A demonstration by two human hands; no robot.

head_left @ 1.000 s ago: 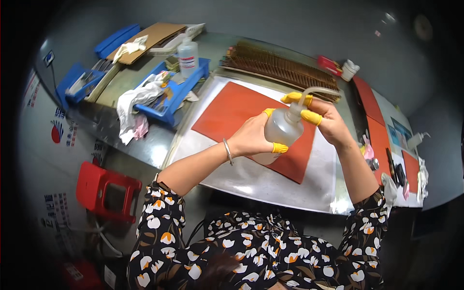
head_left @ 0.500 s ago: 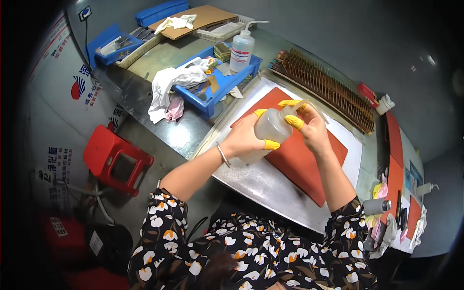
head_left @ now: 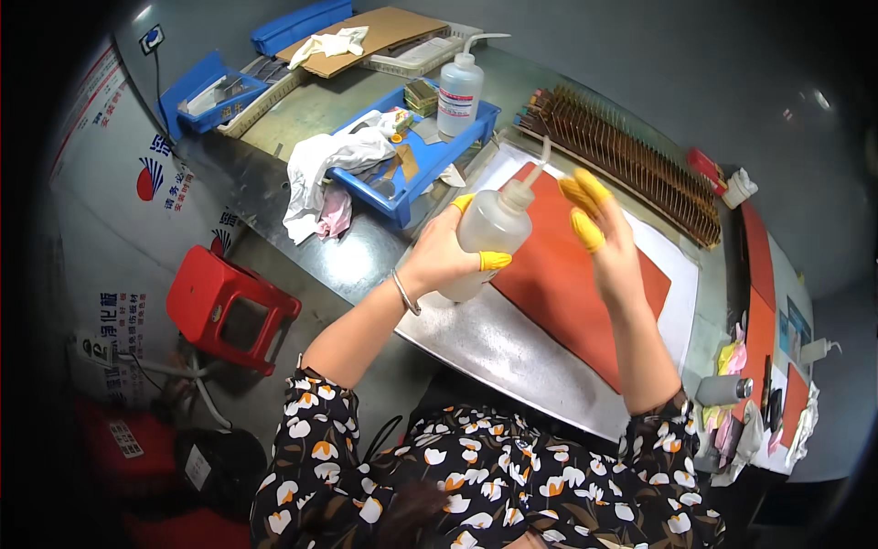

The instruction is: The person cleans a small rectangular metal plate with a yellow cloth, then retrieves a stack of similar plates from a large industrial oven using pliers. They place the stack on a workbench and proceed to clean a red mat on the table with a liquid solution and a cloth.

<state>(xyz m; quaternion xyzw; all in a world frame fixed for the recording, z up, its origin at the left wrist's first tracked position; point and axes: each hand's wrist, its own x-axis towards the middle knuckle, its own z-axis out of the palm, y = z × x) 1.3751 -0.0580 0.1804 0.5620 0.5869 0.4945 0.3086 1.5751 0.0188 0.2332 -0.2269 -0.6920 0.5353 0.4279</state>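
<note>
My left hand (head_left: 441, 252), with yellow finger cots on its fingertips, is wrapped round a translucent plastic wash bottle (head_left: 494, 227). The bottle tilts a little to the right, its cap on and its bent spout pointing up and away. To the right of the spout, my right hand (head_left: 605, 229) is raised with nothing in it. Its fingers, also in yellow cots, are apart and away from the bottle. Below both hands a red-brown mat (head_left: 576, 293) lies on a white sheet over a metal-topped work surface (head_left: 494, 348).
Left of the mat is a blue tray (head_left: 402, 209) with a labelled wash bottle (head_left: 459, 96) and white cloths (head_left: 329, 165). A long rack of thin upright pieces (head_left: 622, 165) runs along the far side. A red stool (head_left: 229, 306) stands at the left; a grey bottle (head_left: 722, 391) is at right.
My right hand has let go of the wash bottle's top and moved off to the right. My left hand has shifted slightly left with the bottle, which now stands more upright.
</note>
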